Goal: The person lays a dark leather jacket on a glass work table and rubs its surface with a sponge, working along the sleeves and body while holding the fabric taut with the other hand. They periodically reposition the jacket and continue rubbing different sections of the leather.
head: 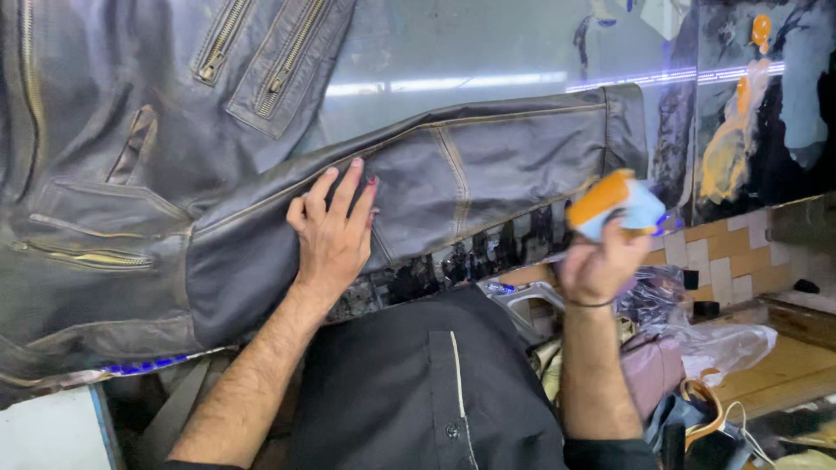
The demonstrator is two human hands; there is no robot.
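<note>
the right hand (599,265) is raised off the table with its fingers curled tight around a small sponge-like pad (615,204), orange on its upper edge and pale blue below; the pad sticks up out of the fist, just beyond the cuff end of the jacket sleeve (488,170) and apart from it; a thin dark band circles the wrist below the fist. the left hand (333,231) holds nothing; it lies flat and open, fingers together and pointing up along the sleeve, the palm pressing the leather down near the lower seam (one fingertip shows a reddish stain). the sleeve stretches out to the right from the body of a worn dark leather jacket (113,183), which is spread over a glossy, paint-smeared table top (453,52); the jacket's chest shows two zipped pockets at the top and a slanted welt pocket lower down. past the cuff the table surface carries patches of orange, black and pale blue paint (740,130). below the table edge the person's black shirt (418,392) fills the middle; to the right lie crumpled clear plastic bags (714,344) and a wooden board.
</note>
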